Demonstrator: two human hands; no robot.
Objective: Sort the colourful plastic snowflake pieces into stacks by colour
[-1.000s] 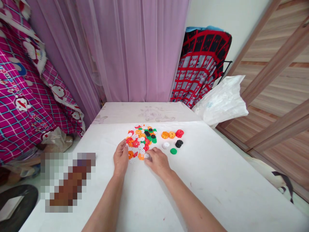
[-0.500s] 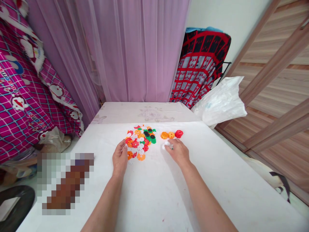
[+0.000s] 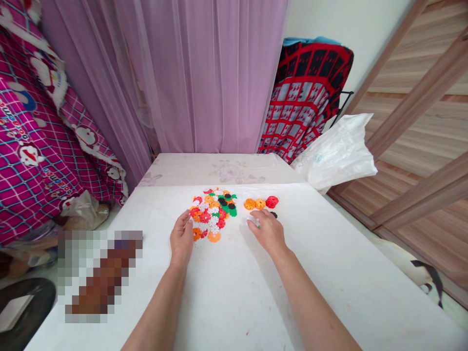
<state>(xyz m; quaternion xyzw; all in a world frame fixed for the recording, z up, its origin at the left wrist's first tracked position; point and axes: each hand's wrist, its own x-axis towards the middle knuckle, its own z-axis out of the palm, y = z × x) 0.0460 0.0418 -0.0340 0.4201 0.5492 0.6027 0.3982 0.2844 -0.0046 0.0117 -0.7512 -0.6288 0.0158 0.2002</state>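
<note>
A loose pile of plastic snowflake discs [image 3: 214, 212] in red, orange, white, green and black lies on the white table. My left hand [image 3: 182, 236] rests at the pile's left edge, fingers loosely curved and thumb apart, with no held disc visible. Right of the pile, my right hand [image 3: 268, 230] hovers low with thumb and forefinger apart over a white disc [image 3: 250, 220]. A bit of green shows between its fingers. Just beyond it are two small orange stacks [image 3: 250, 204] and a red stack [image 3: 272, 201]. A black disc [image 3: 274, 214] peeks out behind the knuckles.
The white-covered table [image 3: 226, 297] meets a floral-patterned surface [image 3: 230, 170] at the back. A white plastic bag [image 3: 336, 153] stands by the right rear corner. Purple curtains [image 3: 204, 78] hang behind, and a wooden wardrobe [image 3: 417, 122] stands to the right.
My right hand has opened its fingers from the white discs and shifted slightly. The black disc behind it has come into sight. My left hand stays in place.
</note>
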